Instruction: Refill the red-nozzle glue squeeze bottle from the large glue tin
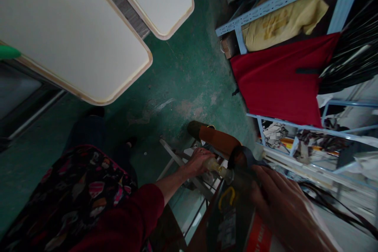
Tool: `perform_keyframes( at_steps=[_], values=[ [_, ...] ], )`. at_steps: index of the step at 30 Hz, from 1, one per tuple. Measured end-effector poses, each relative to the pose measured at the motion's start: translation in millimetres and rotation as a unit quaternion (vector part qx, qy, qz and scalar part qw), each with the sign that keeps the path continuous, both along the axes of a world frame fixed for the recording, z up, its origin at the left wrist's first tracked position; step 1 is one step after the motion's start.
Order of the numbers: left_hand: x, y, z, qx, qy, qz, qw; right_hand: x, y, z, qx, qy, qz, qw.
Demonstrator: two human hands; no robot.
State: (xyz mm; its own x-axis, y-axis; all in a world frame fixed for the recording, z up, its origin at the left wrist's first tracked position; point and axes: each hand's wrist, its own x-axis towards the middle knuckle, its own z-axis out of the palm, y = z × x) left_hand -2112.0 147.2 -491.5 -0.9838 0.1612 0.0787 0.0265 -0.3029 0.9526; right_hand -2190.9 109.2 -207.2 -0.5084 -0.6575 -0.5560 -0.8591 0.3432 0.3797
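Observation:
My left hand [202, 161], in a red sleeve, is closed round a cloudy, yellowish plastic piece [217, 167] shaped like a bottle neck. Its narrow end meets a dark cylindrical container [243, 181], but I cannot tell if they are joined. From the lower right, my right hand [280, 201] wraps over this dark container; shadow hides some of its fingers. Just beyond both hands lies an orange-brown roll [221, 140] with a dark end. A yellow loop [226, 197] and a red printed label [258, 234] show below the container.
White tabletops [88, 35] with rounded corners stand at the upper left. Blue metal shelving [283, 2] on the right carries a yellow sack [283, 21] and a hanging red cloth [280, 80]. Metal legs [171, 151] stand on the green floor [183, 75] beside my left hand.

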Motion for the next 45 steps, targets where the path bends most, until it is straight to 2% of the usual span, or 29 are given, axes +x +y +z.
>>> perform_keyframes(
  at_steps=[6,12,25,33,37,41,45],
  values=[
    [2,9,-6.2,-0.006,-0.009,0.004,1.0,0,4,-1.3,0.004,-0.002,-0.007,1.0],
    [3,8,-4.4,-0.014,-0.004,0.002,1.0,0,1,-0.7,0.013,0.004,0.012,1.0],
    [1,2,1.0,-0.007,-0.008,0.006,1.0,0,-1,-1.3,0.011,0.007,0.007,1.0],
    [4,8,-5.1,0.002,-0.002,0.024,1.0,3,-8,-0.9,0.011,0.017,-0.004,1.0],
    [4,12,-7.7,0.003,0.006,0.029,1.0,2,-5,-0.5,0.016,0.003,0.022,1.0],
    [4,12,-7.3,0.005,0.0,0.028,1.0,2,-7,-3.4,0.013,0.021,0.003,1.0],
    [4,12,-7.5,0.006,-0.004,0.023,1.0,0,-4,-3.0,0.004,0.011,0.027,1.0]
  ],
)
